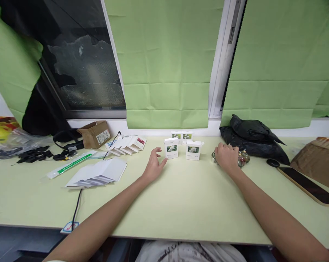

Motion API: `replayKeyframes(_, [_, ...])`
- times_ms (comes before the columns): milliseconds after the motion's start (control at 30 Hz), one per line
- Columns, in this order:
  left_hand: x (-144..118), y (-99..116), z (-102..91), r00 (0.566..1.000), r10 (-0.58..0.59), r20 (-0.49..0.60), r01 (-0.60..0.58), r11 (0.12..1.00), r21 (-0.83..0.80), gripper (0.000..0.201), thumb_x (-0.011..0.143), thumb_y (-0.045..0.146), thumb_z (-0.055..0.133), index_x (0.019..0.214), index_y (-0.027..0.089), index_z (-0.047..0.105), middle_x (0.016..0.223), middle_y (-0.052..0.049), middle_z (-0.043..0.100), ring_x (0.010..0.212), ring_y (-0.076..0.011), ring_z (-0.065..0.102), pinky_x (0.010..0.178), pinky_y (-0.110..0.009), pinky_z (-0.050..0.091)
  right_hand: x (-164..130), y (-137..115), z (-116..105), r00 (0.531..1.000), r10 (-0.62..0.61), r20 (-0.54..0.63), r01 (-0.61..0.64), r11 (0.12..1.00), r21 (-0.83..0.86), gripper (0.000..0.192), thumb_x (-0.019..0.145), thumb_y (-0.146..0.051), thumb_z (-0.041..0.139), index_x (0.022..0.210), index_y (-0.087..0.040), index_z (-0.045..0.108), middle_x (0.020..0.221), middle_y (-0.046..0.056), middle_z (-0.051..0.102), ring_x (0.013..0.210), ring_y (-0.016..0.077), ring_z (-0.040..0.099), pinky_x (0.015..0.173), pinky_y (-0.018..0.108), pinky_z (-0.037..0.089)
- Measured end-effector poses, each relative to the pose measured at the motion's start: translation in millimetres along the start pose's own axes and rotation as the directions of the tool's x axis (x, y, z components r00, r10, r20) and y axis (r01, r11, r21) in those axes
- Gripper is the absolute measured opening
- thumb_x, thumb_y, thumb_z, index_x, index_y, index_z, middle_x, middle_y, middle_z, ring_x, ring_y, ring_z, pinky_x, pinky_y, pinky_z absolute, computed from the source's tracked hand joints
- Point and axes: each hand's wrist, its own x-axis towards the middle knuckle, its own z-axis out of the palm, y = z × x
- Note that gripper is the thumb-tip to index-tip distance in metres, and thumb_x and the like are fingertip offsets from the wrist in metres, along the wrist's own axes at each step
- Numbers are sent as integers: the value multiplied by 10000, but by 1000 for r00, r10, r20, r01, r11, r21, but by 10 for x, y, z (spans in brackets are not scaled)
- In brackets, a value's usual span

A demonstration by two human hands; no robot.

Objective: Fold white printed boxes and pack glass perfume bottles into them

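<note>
My left hand (154,165) is open, fingers apart and slightly bent, just left of a small white box (171,149) with a white-flower picture. That box stands upright with its top closed. A second white box (193,151) stands upright to its right with its top flaps open. Behind them are two similar boxes, the left one (176,137) and the right one (187,137). My right hand (226,157) reaches down, fingers curled into a pile of small shiny glass-like pieces (243,159). Its fingertips are hidden, so what they grip does not show.
Flattened white cartons (99,176) and more folded cartons (127,145) lie to the left, near a brown cardboard box (95,134) and black parts (35,154). On the right are black plastic bags (252,140), a phone (309,185) and a brown paper package (316,162). A cable (76,209) crosses the front edge.
</note>
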Motion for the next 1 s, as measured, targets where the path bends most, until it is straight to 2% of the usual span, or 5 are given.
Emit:
replayKeyframes(200, [0,9,-7,1000,-5,11,5,1000,0,565,974,410,602,1445,282,318,1414,-118,500,1114,-231,564,878,-388,492,-2,-19,-26,999,28,39,-28,1000,1,243,1036,-206,402,1050,-76,607,966,223,729,946,329,650,805,390,259])
replayKeyframes(500, [-5,32,-10,1000,2,16,-2,1000,3,545,979,398,598,1435,282,325,1391,-104,516,1098,-220,562,899,-392,488,10,-62,-77,996,-9,86,10,1000,-11,178,1036,-182,418,1044,-89,570,985,222,711,942,320,653,783,383,283])
replayKeyframes(700, [-14,76,-21,1000,24,1,-24,1000,14,519,980,390,593,1418,278,337,1429,-112,476,1105,-221,568,847,-372,506,40,-97,-161,998,-37,-40,38,999,19,205,1065,-219,374,1028,-113,546,995,194,681,937,313,607,743,371,280])
replayKeyframes(833, [-42,160,-35,997,68,-40,-68,998,11,505,984,386,589,1415,288,344,1465,-118,424,1124,-223,571,781,-340,514,50,-137,-292,988,-23,-152,40,993,112,242,1083,-265,339,988,-148,529,922,143,651,877,285,570,737,362,280])
replayKeyframes(1000, [-99,311,-54,996,84,-43,-84,996,7,480,997,383,581,1405,301,342,1446,-102,437,1079,-199,584,772,-323,514,-44,-277,-538,971,-108,-214,159,959,236,285,1091,-279,304,954,-170,529,881,135,628,858,283,559,769,361,304])
